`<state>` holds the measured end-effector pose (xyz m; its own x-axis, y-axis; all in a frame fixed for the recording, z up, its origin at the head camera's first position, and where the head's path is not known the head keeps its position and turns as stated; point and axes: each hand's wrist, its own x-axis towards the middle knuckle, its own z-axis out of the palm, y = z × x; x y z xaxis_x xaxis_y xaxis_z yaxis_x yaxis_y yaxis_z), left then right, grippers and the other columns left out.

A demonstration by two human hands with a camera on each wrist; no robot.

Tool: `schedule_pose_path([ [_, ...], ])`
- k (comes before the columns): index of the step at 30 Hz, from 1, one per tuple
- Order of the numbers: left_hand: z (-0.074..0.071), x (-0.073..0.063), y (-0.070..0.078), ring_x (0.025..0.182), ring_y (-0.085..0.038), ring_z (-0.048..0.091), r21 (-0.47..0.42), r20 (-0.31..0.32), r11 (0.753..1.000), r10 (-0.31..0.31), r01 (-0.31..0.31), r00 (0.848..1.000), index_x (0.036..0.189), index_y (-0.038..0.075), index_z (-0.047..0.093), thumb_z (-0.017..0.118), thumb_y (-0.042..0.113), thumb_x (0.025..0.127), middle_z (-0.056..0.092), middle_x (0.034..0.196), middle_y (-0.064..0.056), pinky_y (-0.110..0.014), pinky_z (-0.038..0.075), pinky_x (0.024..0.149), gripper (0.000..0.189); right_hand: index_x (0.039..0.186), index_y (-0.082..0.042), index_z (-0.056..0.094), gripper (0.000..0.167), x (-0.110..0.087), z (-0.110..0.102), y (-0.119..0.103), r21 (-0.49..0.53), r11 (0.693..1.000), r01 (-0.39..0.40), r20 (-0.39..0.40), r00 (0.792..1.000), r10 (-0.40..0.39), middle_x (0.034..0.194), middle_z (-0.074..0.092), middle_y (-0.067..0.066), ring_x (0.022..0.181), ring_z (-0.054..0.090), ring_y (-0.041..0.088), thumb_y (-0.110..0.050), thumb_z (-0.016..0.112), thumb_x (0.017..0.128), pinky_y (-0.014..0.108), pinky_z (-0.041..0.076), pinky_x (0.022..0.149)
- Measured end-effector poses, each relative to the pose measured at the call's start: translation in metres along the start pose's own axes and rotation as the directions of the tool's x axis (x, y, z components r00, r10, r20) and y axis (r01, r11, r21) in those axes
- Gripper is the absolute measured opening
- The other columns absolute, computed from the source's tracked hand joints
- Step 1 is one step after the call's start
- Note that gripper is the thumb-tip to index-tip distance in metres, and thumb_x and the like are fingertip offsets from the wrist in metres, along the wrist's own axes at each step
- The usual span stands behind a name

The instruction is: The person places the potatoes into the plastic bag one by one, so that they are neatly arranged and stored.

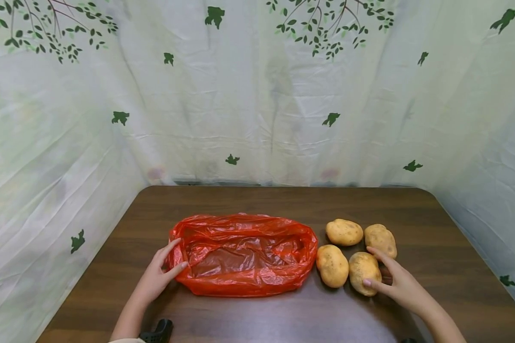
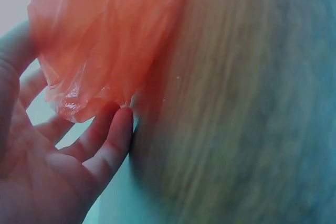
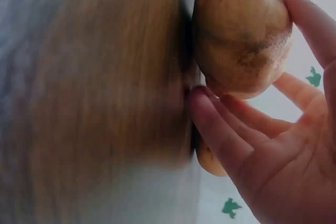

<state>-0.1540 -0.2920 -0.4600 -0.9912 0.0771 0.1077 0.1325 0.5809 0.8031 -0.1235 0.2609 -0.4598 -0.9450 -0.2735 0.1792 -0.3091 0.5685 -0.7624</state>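
from my end i see the left hand (image 1: 156, 279) at the left end of a red plastic bag (image 1: 244, 291), its thumb and forefinger spread well apart, both tips resting on the crumpled rim. the left wrist view shows the other fingers loosely bent beside the thin plastic. the bag lies left of centre on the brown table (image 1: 257, 319), its wide mouth facing up.

on the right, i have four potatoes in a loose cluster. the right hand (image 1: 398, 284) holds the near right potato (image 1: 363, 273): thumb on its near side, forefinger at its far edge, the other fingers curled under it in the right wrist view, where a dark spot marks its skin. the near left potato (image 1: 332, 267) sits right beside the bag; the far left potato (image 1: 344, 232) and far right potato (image 1: 381, 240) lie behind. a pale curtain (image 1: 257, 95) with green leaf prints hangs beyond the table.
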Motion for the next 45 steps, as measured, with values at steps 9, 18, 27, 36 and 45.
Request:
schedule_pose_path([
  [9, 0.002, -0.002, -0.015, 0.122, -0.037, 0.030, -0.271, 0.027, 0.960, -0.067, 0.072, 0.997, 0.140, 0.012, 0.029, 0.060, 0.018, 0.087, 0.020, 0.143, -0.019, -0.019, 0.040, 0.082, 0.061, 0.133, -0.004, 0.038, 0.066, 0.000, -0.001, 0.001, 0.063, 0.994, -0.086, 0.004, 0.996, 0.086, 0.125, 0.044, 0.023, 0.090, 0.059, 0.024, -0.022, 0.071, 0.078, 0.027, 0.049, 0.066],
  [18, 0.004, -0.002, -0.021, 0.124, -0.036, 0.028, -0.323, 0.018, 0.944, -0.070, 0.072, 0.997, 0.140, 0.012, 0.029, 0.060, 0.016, 0.087, 0.019, 0.144, -0.018, -0.013, 0.039, 0.080, 0.061, 0.132, -0.003, 0.040, 0.065, 0.004, -0.006, -0.011, 0.050, 0.998, 0.024, -0.104, 0.994, -0.019, 0.118, 0.049, 0.024, 0.087, 0.057, 0.006, -0.012, 0.072, 0.076, 0.025, 0.050, 0.067],
  [27, 0.005, -0.003, -0.020, 0.119, -0.019, 0.036, -0.332, 0.021, 0.940, -0.068, 0.071, 0.997, 0.140, 0.012, 0.029, 0.059, 0.015, 0.087, 0.020, 0.143, -0.021, -0.013, 0.039, 0.081, 0.060, 0.135, -0.008, 0.037, 0.069, 0.032, -0.001, -0.037, 0.118, 0.988, 0.102, -0.135, 0.987, -0.086, 0.128, 0.042, 0.018, 0.096, 0.056, 0.010, -0.010, 0.072, 0.076, 0.024, 0.049, 0.070],
  [36, 0.006, -0.003, -0.021, 0.105, 0.006, 0.040, -0.335, 0.016, 0.939, -0.072, 0.073, 0.997, 0.140, 0.011, 0.029, 0.060, 0.015, 0.087, 0.020, 0.143, -0.020, -0.013, 0.039, 0.081, 0.061, 0.137, -0.017, 0.036, 0.070, 0.072, 0.025, -0.076, 0.226, 0.959, 0.171, -0.068, 0.985, -0.160, 0.135, 0.036, 0.008, 0.103, 0.052, 0.029, -0.013, 0.071, 0.077, 0.034, 0.047, 0.079],
  [45, 0.007, -0.003, -0.022, 0.117, -0.015, 0.038, -0.326, 0.029, 0.941, -0.091, 0.096, 0.995, 0.140, 0.014, 0.028, 0.060, 0.016, 0.087, 0.019, 0.144, -0.018, -0.015, 0.039, 0.081, 0.062, 0.136, -0.004, 0.033, 0.069, 0.102, 0.057, -0.135, 0.368, 0.913, 0.175, 0.052, 0.977, -0.208, 0.135, 0.036, 0.016, 0.110, 0.048, 0.033, -0.005, 0.069, 0.078, 0.041, 0.044, 0.084],
])
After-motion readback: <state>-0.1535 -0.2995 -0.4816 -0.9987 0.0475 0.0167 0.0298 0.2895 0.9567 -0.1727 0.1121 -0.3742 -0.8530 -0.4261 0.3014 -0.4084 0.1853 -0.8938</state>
